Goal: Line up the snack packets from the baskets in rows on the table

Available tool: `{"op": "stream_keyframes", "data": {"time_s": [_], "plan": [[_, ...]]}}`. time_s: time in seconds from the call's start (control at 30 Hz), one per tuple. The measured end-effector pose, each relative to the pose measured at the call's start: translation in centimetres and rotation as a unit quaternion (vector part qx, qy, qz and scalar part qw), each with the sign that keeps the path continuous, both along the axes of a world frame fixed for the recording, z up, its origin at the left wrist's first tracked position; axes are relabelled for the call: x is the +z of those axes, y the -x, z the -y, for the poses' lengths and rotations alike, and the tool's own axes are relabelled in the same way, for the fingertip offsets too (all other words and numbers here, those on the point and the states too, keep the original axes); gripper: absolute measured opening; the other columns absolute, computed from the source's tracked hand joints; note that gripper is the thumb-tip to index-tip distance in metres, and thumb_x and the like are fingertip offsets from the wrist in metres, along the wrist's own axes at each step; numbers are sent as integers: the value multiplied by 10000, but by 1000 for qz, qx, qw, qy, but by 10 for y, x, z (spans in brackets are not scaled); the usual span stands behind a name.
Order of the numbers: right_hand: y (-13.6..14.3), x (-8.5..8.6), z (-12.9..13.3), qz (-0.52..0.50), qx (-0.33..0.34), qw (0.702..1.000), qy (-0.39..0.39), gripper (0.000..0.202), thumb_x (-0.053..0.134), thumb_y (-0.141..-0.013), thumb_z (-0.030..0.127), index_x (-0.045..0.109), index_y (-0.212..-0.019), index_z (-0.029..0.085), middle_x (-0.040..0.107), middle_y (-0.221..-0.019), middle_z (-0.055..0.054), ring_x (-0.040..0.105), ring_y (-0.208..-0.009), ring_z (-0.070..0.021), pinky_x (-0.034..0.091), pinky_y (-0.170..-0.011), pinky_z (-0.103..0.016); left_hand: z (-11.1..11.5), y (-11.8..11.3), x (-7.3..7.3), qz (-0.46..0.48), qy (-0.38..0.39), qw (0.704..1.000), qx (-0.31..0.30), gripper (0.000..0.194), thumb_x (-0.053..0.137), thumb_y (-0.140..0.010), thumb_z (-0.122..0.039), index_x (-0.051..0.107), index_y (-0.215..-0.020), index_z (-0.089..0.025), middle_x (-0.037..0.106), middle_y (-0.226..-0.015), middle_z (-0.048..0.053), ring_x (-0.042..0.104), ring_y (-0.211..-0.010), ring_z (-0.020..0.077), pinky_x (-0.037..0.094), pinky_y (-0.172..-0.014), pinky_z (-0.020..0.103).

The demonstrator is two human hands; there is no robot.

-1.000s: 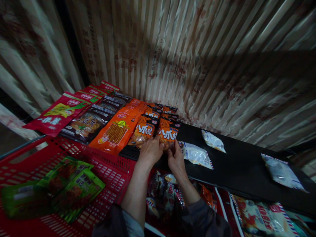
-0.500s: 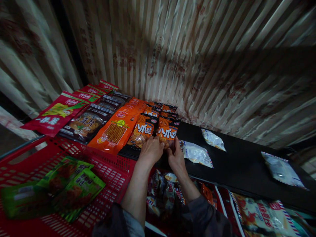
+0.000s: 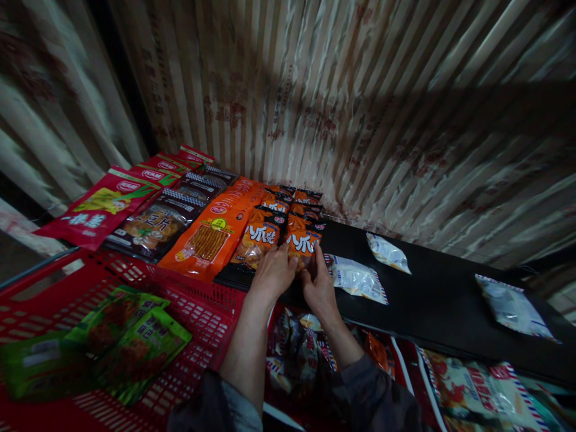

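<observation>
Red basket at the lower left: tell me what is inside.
Inside the red basket lie green packets, at least three, overlapping. Parts of the lower ones are covered. Slotted basket floor shows beside them; whatever is beneath the packets is hidden.

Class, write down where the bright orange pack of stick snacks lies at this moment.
In the head view, the orange stick-snack pack lies left of centre, between the dark brown packs and the small orange-and-black packs.
</observation>
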State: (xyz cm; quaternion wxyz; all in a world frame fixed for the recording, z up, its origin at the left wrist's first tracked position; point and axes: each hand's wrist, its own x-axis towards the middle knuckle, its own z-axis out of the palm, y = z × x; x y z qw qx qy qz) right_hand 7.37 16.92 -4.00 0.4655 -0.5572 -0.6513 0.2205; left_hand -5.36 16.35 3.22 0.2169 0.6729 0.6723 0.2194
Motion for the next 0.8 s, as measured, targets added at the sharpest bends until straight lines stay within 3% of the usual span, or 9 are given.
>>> {"op": "stream_keyframes", "data": {"time_s": [0.8], "plan": [[2, -1, 5, 23, 11, 999, -41, 654, 488, -861, 240, 309, -1486, 165, 359, -1539, -120, 307, -1438, -255, 257, -1172, -510, 0, 4, -4, 17, -5, 1000, 2, 350, 451, -910, -267, 585, -1201, -128, 674, -1173, 161, 618, -1133, 249, 449, -963, 335]]}}
